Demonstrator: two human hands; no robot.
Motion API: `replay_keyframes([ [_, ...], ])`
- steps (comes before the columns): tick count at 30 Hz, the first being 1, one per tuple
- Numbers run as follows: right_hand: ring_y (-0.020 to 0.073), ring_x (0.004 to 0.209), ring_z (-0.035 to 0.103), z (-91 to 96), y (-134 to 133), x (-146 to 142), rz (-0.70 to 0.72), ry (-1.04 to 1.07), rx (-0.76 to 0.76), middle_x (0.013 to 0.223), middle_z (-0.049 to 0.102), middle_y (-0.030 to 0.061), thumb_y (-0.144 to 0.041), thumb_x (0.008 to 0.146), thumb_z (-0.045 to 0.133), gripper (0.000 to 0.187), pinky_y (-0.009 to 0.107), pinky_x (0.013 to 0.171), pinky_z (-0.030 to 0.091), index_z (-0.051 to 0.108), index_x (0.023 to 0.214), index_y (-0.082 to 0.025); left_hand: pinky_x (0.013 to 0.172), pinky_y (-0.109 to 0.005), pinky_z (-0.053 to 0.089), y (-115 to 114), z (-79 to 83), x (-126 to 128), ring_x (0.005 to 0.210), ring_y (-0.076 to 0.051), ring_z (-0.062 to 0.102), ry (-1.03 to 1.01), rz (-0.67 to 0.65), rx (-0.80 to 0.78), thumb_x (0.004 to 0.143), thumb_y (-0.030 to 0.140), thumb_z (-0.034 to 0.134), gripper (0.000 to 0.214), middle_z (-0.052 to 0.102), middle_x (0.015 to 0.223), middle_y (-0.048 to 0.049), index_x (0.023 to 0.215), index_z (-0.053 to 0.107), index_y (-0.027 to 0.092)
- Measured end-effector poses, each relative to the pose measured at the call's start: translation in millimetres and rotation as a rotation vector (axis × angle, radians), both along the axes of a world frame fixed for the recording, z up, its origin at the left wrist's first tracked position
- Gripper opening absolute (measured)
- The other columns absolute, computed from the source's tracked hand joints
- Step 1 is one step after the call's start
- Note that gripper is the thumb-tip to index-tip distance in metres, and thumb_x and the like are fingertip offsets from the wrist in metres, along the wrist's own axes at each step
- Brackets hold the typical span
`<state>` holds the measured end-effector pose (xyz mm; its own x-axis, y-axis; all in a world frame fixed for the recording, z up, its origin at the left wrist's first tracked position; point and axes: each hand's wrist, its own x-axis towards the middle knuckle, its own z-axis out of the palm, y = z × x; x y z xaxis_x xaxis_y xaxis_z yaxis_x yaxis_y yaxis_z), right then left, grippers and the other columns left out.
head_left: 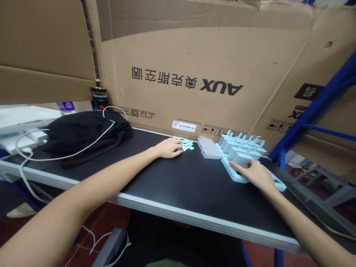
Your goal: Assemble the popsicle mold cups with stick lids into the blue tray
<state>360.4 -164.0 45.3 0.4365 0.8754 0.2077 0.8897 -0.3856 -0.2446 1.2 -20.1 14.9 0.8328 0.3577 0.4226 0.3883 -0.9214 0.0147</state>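
Observation:
My left hand [169, 148] rests at the left edge of a small pile of light blue popsicle sticks [188, 143], its fingers curled down. Its fingertips are partly hidden, so what they hold does not show. To the right, my right hand [258, 173] grips the front of a light blue popsicle mould [241, 158] with thumb and fingers on either side. That mould is one of several upright in rows on a light blue tray [236, 176], with stick handles pointing up. Clear plastic covers [209, 147] lie between the pile and the moulds.
A black cloth bag [89, 131] and a white cable [91, 144] lie on the black table [178, 181] at left. White power adapters [25, 140] and a dark jar [100, 98] sit beyond. Large cardboard [172, 48] stands behind; blue metal posts [314, 100] rise at right.

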Motion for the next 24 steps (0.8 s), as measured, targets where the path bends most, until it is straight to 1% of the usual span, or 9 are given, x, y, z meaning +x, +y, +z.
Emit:
replay_keyframes([
  [1, 0.0402, 0.09, 0.065, 0.8, 0.5, -2.7, -0.022, -0.038, -0.042, 0.09, 0.069, 0.0202, -0.087, 0.068, 0.044, 0.074, 0.044, 0.072, 0.048, 0.063, 0.087, -0.017, 0.101, -0.039, 0.041, -0.1, -0.2, 0.0, 0.11, -0.025, 0.054, 0.004, 0.005, 0.01, 0.096, 0.037, 0.041, 0.031, 0.063, 0.109, -0.0075, 0.102, 0.068, 0.023],
  [3, 0.0412, 0.095, 0.065, 0.9, 0.4, -7.3, -0.069, -0.093, -0.072, 0.094, 0.069, 0.0231, -0.087, 0.072, 0.039, 0.081, 0.044, 0.073, 0.048, 0.066, 0.091, -0.014, 0.1, -0.039, 0.041, -0.6, -0.3, 0.1, 0.11, -0.024, 0.054, 0.012, 0.017, 0.031, 0.097, 0.037, 0.04, 0.031, 0.063, 0.109, -0.0075, 0.103, 0.067, 0.022],
  [6, 0.0413, 0.099, 0.065, -1.0, -1.8, -12.4, -0.116, -0.144, -0.072, 0.096, 0.069, 0.0259, -0.084, 0.076, 0.035, 0.086, 0.044, 0.076, 0.049, 0.069, 0.1, -0.009, 0.098, -0.038, 0.042, -1.1, -0.1, 0.1, 0.108, -0.023, 0.055, 0.014, 0.029, 0.046, 0.097, 0.037, 0.04, 0.03, 0.063, 0.109, -0.0074, 0.103, 0.065, 0.021],
  [13, 0.0431, 0.098, 0.065, -4.2, -5.5, -15.2, -0.122, -0.19, -0.031, 0.098, 0.069, 0.0263, -0.082, 0.08, 0.032, 0.089, 0.045, 0.075, 0.049, 0.068, 0.105, -0.005, 0.097, -0.037, 0.042, -1.1, 0.1, -0.4, 0.105, -0.023, 0.055, 0.003, 0.035, 0.033, 0.097, 0.036, 0.039, 0.031, 0.063, 0.108, -0.0072, 0.102, 0.065, 0.02],
  [21, 0.0415, 0.096, 0.066, -5.0, -6.8, -15.3, -0.113, -0.191, -0.008, 0.097, 0.07, 0.0255, -0.081, 0.08, 0.034, 0.083, 0.044, 0.074, 0.049, 0.067, 0.101, -0.008, 0.1, -0.038, 0.041, 1.1, -2.4, 0.1, 0.112, -0.023, 0.054, 0.011, 0.079, -0.025, 0.097, 0.039, 0.04, 0.032, 0.063, 0.114, -0.0065, 0.106, 0.066, 0.022],
  [24, 0.0412, 0.096, 0.066, -6.0, -6.4, -15.0, -0.111, -0.205, 0.004, 0.096, 0.07, 0.0255, -0.081, 0.081, 0.033, 0.083, 0.044, 0.075, 0.049, 0.066, 0.103, -0.008, 0.1, -0.038, 0.04, -0.5, -1.4, 0.4, 0.112, -0.023, 0.054, 0.015, 0.097, -0.04, 0.097, 0.04, 0.04, 0.032, 0.062, 0.115, -0.0062, 0.107, 0.065, 0.023],
])
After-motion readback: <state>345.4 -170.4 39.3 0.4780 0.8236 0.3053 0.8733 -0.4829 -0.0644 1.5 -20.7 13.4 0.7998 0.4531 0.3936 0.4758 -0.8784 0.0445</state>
